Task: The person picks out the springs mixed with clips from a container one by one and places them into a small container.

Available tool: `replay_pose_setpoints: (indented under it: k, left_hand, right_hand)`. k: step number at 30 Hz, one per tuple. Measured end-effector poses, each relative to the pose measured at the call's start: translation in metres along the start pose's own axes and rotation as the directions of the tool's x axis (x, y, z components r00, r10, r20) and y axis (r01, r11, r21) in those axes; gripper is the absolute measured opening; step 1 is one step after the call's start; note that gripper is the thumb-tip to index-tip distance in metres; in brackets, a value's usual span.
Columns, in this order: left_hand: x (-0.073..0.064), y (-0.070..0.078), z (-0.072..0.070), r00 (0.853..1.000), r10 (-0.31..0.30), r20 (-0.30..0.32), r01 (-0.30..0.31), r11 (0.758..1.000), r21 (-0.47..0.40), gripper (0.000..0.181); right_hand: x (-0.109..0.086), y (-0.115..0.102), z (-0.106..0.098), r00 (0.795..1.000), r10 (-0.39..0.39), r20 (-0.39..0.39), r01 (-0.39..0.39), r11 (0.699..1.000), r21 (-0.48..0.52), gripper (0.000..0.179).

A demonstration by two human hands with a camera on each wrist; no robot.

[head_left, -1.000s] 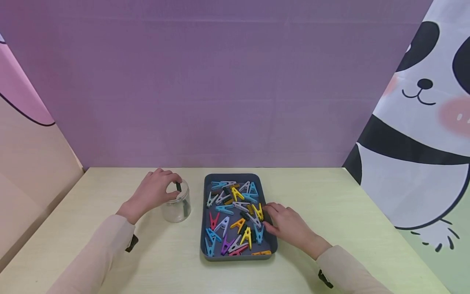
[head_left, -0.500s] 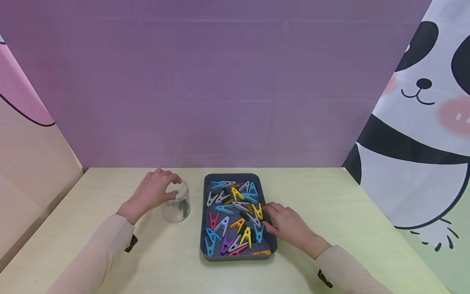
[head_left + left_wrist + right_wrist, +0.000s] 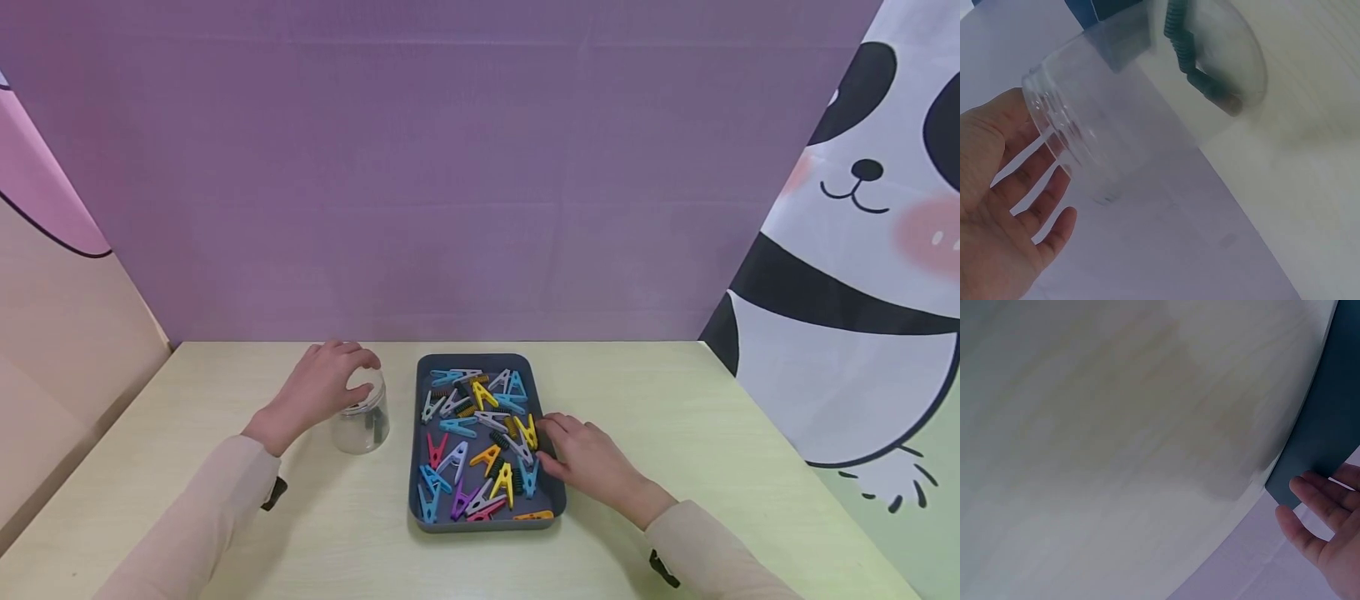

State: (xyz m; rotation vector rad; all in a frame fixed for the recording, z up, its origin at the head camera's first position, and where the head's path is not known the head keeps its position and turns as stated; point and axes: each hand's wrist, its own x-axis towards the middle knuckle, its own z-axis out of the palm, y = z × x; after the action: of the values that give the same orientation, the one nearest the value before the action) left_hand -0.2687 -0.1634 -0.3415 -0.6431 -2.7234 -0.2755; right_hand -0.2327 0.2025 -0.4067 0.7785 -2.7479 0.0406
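A clear jar (image 3: 363,423) stands left of a dark grey tray (image 3: 489,527). Above its mouth hovers my left hand (image 3: 324,385), fingers spread apart and holding nothing; the left wrist view has the fingers (image 3: 1038,206) right beside the rim. Several dark green ribbed pieces (image 3: 1182,47) lie at the jar's bottom. My right hand (image 3: 592,462) rests at the tray's right edge, fingers relaxed, fingertips against the tray wall (image 3: 1319,440). Inside the tray are clothespins in blue, yellow, orange, red, purple and white, such as a yellow clothespin (image 3: 503,483), mixed with small black and brownish ribbed pieces.
Jar and tray stand on a pale wooden table (image 3: 360,533). Behind its back edge rises a purple backdrop (image 3: 450,183). A panda-print cloth (image 3: 862,375) hangs on the right, and a beige panel (image 3: 67,350) borders the left.
A black piece pinched in my left hand one second ago has been let go and dropped into the jar. The left hand has shifted slightly right, over the mouth. My right hand has stayed still.
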Motion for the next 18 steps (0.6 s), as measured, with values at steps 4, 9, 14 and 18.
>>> replay_pose_setpoints:
  k: [4,9,14,18]
  left_hand:
    - [0.003,0.008,0.000,1.000,0.018,-0.001,-0.018,1.000,0.010,0.029]
    - [0.004,0.018,0.000,0.997,0.069,-0.022,-0.069,0.997,0.017,0.026]
    - [0.006,0.029,0.004,0.995,0.101,-0.021,-0.100,0.995,0.030,0.024]
    - [0.009,0.037,0.008,0.994,0.113,0.007,-0.114,0.993,0.031,0.024]
  right_hand:
    - [0.000,0.000,0.000,1.000,-0.002,0.000,0.002,1.000,-0.002,0.044]
    - [0.000,0.001,0.001,1.000,-0.002,0.004,0.002,1.000,-0.006,0.045]
    - [0.000,0.001,0.000,1.000,0.000,0.007,0.000,1.000,-0.008,0.045]
    - [0.000,0.000,-0.001,1.000,0.004,0.016,-0.003,1.000,-0.008,0.045]
